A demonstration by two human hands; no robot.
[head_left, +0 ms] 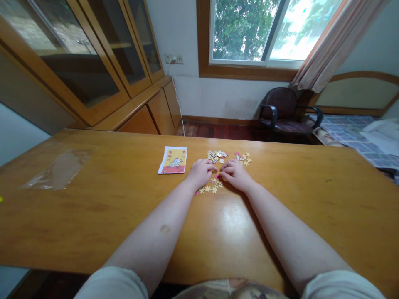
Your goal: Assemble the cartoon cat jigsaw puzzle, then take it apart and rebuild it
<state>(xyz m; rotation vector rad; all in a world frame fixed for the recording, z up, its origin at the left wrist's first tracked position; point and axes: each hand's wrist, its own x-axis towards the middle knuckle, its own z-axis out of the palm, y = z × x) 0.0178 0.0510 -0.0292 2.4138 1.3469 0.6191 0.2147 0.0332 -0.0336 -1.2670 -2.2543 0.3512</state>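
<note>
Small yellow and pink jigsaw pieces (217, 156) lie scattered on the wooden table (124, 207), some beyond my hands and a few more jigsaw pieces (212, 189) just below them. My left hand (199, 172) and my right hand (236, 173) rest side by side on the table, fingers curled, fingertips almost meeting over a few pieces. Whether either hand grips a piece is hidden. A picture card (173, 160) with a white cartoon animal on yellow lies to the left of my left hand.
A clear plastic bag (59, 168) lies at the table's left. A glass-door wooden cabinet (93, 62) stands at the left wall. Beyond the table are a dark armchair (282, 110), a window and a bed (358, 133) at the right.
</note>
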